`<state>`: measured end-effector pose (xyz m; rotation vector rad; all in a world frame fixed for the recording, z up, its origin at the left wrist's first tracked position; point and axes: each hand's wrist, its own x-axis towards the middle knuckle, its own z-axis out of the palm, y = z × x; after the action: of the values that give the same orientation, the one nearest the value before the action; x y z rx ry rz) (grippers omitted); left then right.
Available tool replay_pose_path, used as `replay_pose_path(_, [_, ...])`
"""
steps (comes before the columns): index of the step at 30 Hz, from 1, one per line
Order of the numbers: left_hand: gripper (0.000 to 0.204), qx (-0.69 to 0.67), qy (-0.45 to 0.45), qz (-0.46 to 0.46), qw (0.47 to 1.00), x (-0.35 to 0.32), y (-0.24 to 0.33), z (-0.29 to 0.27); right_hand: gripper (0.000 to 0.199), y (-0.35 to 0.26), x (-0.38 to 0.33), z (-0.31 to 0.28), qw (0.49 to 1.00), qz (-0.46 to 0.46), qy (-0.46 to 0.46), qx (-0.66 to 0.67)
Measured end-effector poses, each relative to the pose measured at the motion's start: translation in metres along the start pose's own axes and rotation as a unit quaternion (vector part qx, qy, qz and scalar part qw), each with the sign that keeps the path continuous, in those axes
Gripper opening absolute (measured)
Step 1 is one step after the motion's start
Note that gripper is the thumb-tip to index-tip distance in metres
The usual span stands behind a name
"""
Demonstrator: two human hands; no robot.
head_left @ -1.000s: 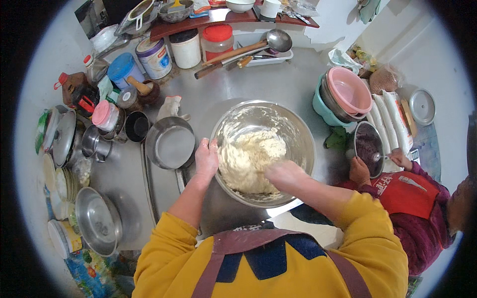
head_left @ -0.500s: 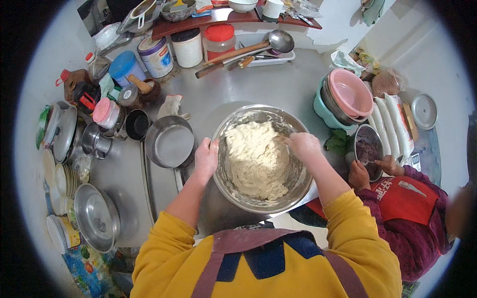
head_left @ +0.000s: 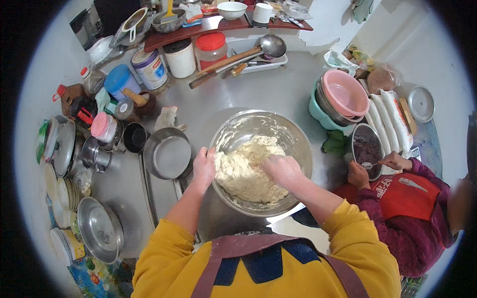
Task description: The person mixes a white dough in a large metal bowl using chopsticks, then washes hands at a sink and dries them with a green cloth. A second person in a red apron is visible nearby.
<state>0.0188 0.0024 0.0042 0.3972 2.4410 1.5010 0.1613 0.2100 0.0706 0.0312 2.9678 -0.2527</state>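
A large steel mixing bowl [head_left: 295, 134] stands on the counter in front of me, its wall smeared with batter. Pale, sticky dough [head_left: 248, 179] fills its lower and left part, heaped toward the left rim. My left hand [head_left: 203, 168] grips that left rim, fingers closed round it. Over the dough, inside the bowl, my right hand [head_left: 282, 171] is closed in a fist. Whatever it holds is hidden by the hand and the dough.
On the left stand a round deep pan [head_left: 169, 154], a steel basin [head_left: 99, 228] and several jars. Stacked basins [head_left: 343, 97] are at the right. Beside them a co-worker's hands [head_left: 360, 174] hold a bowl of dark filling [head_left: 366, 149] and a spoon. Ladles [head_left: 271, 47] lie at the back.
My right hand has moved from the bowl's right side leftward and down into the middle. The dough has shifted toward the left rim. My left hand stays at the rim.
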Motion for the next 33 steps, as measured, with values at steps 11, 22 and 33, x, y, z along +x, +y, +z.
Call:
replay_pose_path(11, [0.033, 0.083, 0.001, 0.091, 0.992, 0.005, -0.008, -0.001, 0.018, 0.032, 0.016, -0.02, 0.96, 0.269, 0.056, 0.059])
replay_pose_path(22, [0.021, -0.029, 0.005, -0.028, 0.999, 0.0, 0.005, -0.001, 0.019, 0.008, 0.049, -0.048, 0.99, 0.067, -0.106, -0.061])
replay_pose_path(33, [0.035, -0.134, -0.004, -0.111, 0.985, 0.01, -0.005, 0.014, 0.009, 0.049, -0.06, -0.042, 0.951, 0.035, -0.242, -0.188])
